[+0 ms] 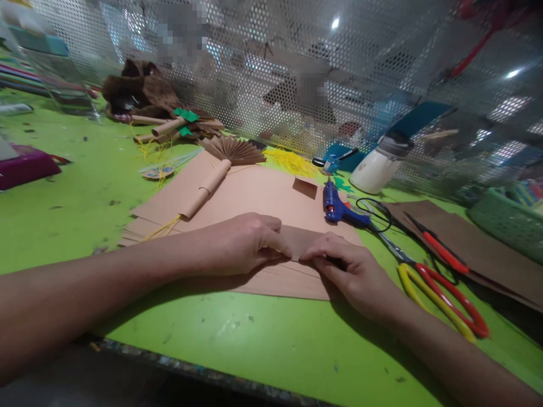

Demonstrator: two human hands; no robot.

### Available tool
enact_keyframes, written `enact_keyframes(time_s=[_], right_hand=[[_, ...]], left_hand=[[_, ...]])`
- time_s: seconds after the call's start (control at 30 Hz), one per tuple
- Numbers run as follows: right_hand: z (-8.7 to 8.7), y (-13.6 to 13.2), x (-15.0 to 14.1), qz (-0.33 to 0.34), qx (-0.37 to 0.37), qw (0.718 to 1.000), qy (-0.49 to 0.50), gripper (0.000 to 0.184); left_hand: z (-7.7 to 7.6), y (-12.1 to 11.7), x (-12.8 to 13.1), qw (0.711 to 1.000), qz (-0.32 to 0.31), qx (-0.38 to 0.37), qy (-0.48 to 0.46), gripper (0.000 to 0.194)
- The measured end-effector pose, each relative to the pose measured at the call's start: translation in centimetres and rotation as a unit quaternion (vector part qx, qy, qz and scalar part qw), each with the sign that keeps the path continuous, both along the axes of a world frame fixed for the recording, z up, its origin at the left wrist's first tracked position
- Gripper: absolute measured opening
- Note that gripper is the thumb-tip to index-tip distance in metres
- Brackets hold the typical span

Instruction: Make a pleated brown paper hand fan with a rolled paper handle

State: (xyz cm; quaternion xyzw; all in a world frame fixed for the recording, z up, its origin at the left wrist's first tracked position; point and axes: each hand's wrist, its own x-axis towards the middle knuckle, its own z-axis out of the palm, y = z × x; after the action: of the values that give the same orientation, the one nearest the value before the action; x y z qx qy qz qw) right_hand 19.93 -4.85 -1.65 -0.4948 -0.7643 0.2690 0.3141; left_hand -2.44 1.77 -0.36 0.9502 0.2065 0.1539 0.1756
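My left hand [250, 243] and my right hand [343, 263] pinch the near edge of a small piece of brown paper [299, 236], fingertips close together. Beneath it lies a stack of larger brown paper sheets [271, 186]. Up and left of my left hand rests a rolled paper tube [206, 192] with yellow string at its lower end and a pleated paper fan [233, 150] by its upper end. A blue glue gun [333, 204] lies beyond my right hand. Scissors [445, 294] with red and yellow handles are to its right.
A white bottle [377, 164] leans near the perforated metal screen [263, 68] at the back. Yellow strands [292, 162], paper rolls [169, 129] and a clear container [59, 79] sit toward the rear. A red-handled knife [445, 251] and green basket [504, 220] are at right.
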Motion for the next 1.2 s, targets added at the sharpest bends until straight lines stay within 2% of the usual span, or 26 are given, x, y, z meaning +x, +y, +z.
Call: enact_keyframes(time_s=[0.17,0.33,0.47,0.63,1.07,1.2], right_hand=[[0.2,-0.2,0.4,0.035,-0.002,0.999,-0.016,0.032],[0.3,-0.5,0.6,0.079,0.054,0.992,-0.079,0.035],[0.2,-0.7,0.6,0.096,0.076,0.986,-0.117,0.030],[0.3,-0.9,0.7,0.109,0.095,0.975,-0.171,0.027],[0.4,-1.0,0.5,0.109,0.106,0.968,-0.201,0.027],[-0.1,-0.7,0.6,0.107,0.108,0.967,-0.206,0.026]], left_hand=[[0.4,-0.3,0.0,1.000,0.002,0.018,0.019,0.026],[1.0,-0.9,-0.1,0.996,-0.013,0.075,0.042,0.028],[0.9,-0.8,-0.5,0.987,-0.040,0.144,0.052,0.026],[1.0,-1.1,-0.5,0.967,-0.042,0.235,0.088,0.021],[0.9,-1.0,-0.8,0.956,-0.057,0.266,0.109,0.020],[1.3,-0.8,-1.5,0.952,-0.077,0.270,0.125,0.027]])
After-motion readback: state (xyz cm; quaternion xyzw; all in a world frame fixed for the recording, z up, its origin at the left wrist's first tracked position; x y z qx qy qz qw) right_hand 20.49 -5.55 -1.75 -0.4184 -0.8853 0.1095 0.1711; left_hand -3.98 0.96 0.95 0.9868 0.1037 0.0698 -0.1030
